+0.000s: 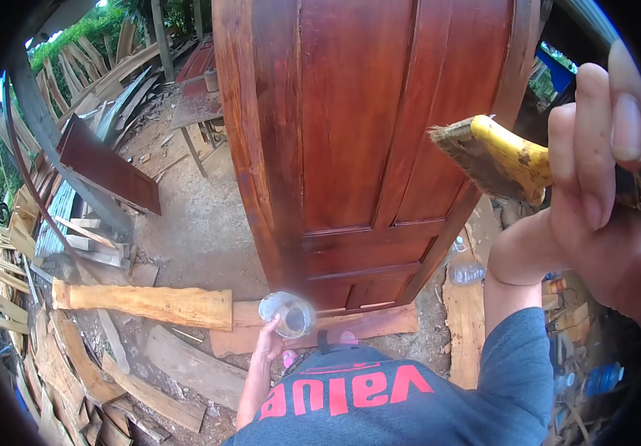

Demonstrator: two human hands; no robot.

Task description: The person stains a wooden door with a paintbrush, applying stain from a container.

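Note:
My right hand is raised close to the camera at the right and grips a yellow-handled paintbrush, its worn bristles pointing left toward a tall reddish-brown panelled wooden door. The door stands upright in front of me, glossy with stain. Low down, my left hand holds a clear plastic cup near the door's bottom edge. The cup has a little dark liquid in it. My grey shirt with red lettering fills the bottom of the view.
The door rests on wooden boards on bare dirt. A long pale plank lies to the left, with piles of scrap timber beyond. A dark stained panel leans at the left. A plastic bottle lies right of the door.

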